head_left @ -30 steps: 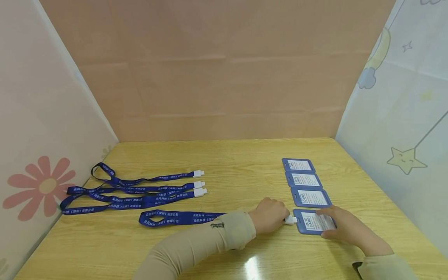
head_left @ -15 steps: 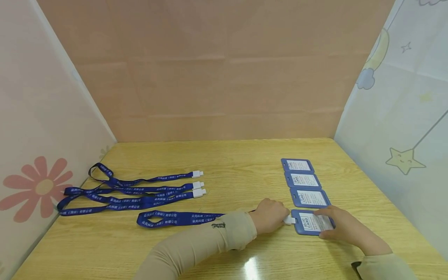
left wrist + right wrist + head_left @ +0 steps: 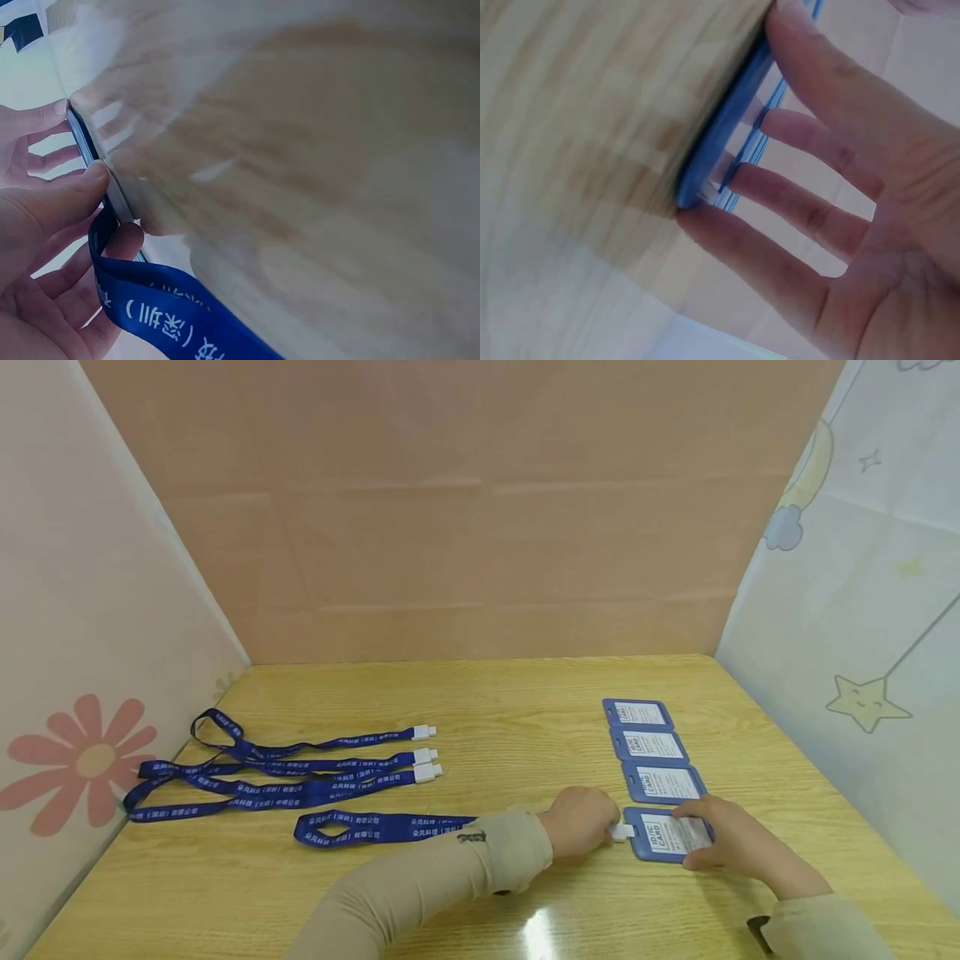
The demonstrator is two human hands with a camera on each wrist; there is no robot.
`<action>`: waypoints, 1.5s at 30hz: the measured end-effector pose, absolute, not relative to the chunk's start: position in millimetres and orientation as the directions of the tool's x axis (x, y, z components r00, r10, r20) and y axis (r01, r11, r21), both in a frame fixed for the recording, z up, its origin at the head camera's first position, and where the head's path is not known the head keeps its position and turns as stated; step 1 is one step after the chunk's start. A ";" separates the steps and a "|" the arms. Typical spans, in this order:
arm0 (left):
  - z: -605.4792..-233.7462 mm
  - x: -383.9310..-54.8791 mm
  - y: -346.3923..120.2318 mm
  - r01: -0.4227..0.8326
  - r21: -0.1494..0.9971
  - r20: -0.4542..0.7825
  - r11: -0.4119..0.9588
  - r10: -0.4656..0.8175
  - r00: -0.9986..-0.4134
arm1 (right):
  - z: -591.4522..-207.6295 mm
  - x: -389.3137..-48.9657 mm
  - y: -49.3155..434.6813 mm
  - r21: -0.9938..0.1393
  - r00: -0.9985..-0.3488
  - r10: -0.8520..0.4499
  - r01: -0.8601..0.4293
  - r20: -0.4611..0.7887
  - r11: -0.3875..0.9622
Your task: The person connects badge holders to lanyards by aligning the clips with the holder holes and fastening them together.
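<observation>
My left hand (image 3: 583, 821) pinches the white plastic clip (image 3: 621, 832) at the end of a blue lanyard (image 3: 360, 827). The strap runs leftward under the forearm and ends in a loop. The clip's tip meets the slotted left end of a blue ID card holder (image 3: 640, 836) lying on the table. My right hand (image 3: 738, 842) grips that holder across its right end, thumb on the near edge and fingers on the far edge. In the left wrist view, the printed strap (image 3: 165, 300) curves down from the fingers. The holder's blue edge (image 3: 724, 139) sits between thumb and fingers in the right wrist view.
Three more ID card holders (image 3: 651, 745) form a column behind the held one. Three blue lanyards (image 3: 270, 789) with white clips (image 3: 427, 772) lie at the left, their straps partly overlapping. Fabric-like walls (image 3: 480, 510) enclose the wooden table (image 3: 517, 710) at the back and sides.
The clip and the holder's slotted end came together between one second and half a second ago. Since then both hands have hardly moved.
</observation>
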State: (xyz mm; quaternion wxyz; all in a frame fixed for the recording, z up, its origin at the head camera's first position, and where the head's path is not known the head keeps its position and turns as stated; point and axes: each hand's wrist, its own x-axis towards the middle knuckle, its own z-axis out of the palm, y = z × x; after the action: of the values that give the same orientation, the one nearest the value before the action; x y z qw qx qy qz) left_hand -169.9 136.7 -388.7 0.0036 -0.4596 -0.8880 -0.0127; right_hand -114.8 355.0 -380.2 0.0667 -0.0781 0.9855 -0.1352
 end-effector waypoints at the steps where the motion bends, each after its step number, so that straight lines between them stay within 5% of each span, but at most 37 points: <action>1: -388.1 -169.9 137.1 0.813 0.034 0.012 0.581 0.813 -0.582 | -379.6 -115.4 354.8 -0.280 -0.978 -0.171 -0.132 -0.116 0.951; 45: -394.4 -170.7 150.6 0.817 0.024 0.008 0.577 0.817 -0.577 | -373.2 -121.5 351.8 -0.285 -0.969 -0.161 -0.103 -0.186 0.953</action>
State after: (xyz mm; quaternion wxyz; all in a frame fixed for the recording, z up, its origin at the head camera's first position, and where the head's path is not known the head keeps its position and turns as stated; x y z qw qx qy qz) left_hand -170.7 150.6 -394.4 -0.0017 -0.4600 -0.8879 -0.0125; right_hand -121.5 351.8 -373.2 0.1041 -0.0672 0.9826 -0.1381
